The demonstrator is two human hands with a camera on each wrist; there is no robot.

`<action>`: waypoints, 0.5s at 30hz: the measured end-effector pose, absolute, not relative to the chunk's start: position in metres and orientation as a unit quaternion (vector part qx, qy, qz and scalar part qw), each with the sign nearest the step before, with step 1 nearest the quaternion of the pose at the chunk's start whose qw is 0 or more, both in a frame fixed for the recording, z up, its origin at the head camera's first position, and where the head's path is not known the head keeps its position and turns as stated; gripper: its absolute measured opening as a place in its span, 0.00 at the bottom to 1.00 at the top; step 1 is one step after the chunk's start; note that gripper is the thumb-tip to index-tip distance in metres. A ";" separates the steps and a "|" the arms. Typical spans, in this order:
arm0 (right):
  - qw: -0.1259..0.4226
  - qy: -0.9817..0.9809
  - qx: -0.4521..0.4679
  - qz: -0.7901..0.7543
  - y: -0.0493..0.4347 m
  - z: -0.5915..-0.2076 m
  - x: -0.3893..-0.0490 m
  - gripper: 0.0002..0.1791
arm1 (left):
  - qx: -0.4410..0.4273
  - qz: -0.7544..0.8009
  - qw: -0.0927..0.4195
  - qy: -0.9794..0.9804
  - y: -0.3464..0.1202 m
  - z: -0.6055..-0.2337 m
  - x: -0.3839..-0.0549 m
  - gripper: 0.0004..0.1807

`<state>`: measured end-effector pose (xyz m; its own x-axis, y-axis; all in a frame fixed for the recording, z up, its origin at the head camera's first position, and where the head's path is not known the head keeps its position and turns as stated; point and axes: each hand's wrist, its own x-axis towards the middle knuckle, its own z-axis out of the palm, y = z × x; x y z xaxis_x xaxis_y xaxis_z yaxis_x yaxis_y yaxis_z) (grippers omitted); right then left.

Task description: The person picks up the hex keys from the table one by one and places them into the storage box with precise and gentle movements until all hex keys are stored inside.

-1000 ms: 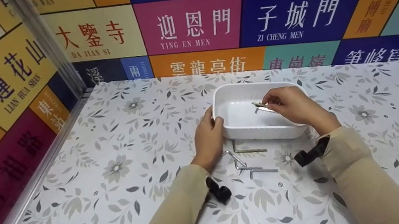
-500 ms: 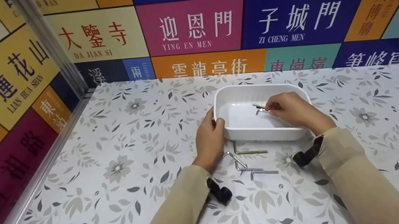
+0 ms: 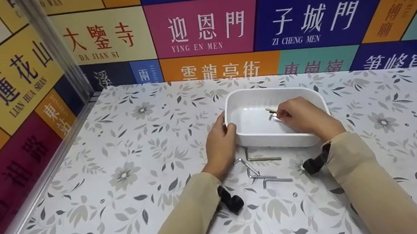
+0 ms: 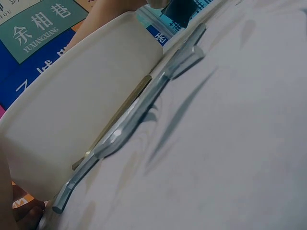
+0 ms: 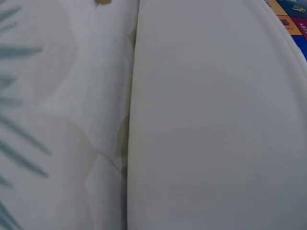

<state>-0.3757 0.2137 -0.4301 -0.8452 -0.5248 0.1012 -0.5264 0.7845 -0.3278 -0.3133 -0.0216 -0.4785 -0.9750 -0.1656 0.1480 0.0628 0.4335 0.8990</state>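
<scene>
A white rectangular container (image 3: 265,138) stands on the table, and my left hand (image 3: 221,144) grips its left end, thumb near the rim. My right hand (image 3: 301,115) reaches inside, its curled fingers pinching a small silver hex key (image 3: 274,117). Beside those fingertips shows the end of a brass-coloured hex key (image 3: 271,110); the rest is hidden by the hand. In front of the container lie another brass-coloured hex key (image 3: 264,159) and several silver hex keys (image 3: 278,180). The left wrist view shows silver hex keys (image 4: 129,120) close along the container wall (image 4: 96,91).
A flower-patterned cloth (image 3: 131,211) covers the table. Behind it rises a wall of coloured sign panels (image 3: 203,27), with another panelled wall (image 3: 2,90) at the left. Black wrist cameras (image 3: 233,203) sit on both sleeves.
My right hand has lowered slightly into the container, its fingers coming down over the hex keys there. The left hand keeps its grip on the container; the hex keys in front stay put.
</scene>
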 end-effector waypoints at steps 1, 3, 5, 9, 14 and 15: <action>0.002 -0.945 0.279 0.173 0.213 -0.430 -0.376 0.09 | 0.031 -0.532 0.108 -0.839 -0.021 -0.478 -0.313 0.32; -0.002 -0.945 0.279 0.170 0.213 -0.431 -0.376 0.10 | 0.031 -0.533 0.107 -0.839 -0.021 -0.478 -0.313 0.32; -0.009 -0.946 0.277 0.169 0.212 -0.431 -0.376 0.10 | 0.029 -0.534 0.105 -0.838 -0.021 -0.478 -0.313 0.32; -0.016 -0.948 0.272 0.165 0.214 -0.432 -0.376 0.11 | 0.026 -0.536 0.104 -0.837 -0.021 -0.478 -0.312 0.32; -0.005 -0.951 0.263 0.163 0.214 -0.433 -0.378 0.11 | 0.021 -0.534 0.113 -0.838 -0.022 -0.481 -0.313 0.31; -0.002 -0.952 0.260 0.163 0.213 -0.433 -0.378 0.11 | 0.021 -0.533 0.114 -0.838 -0.022 -0.482 -0.313 0.32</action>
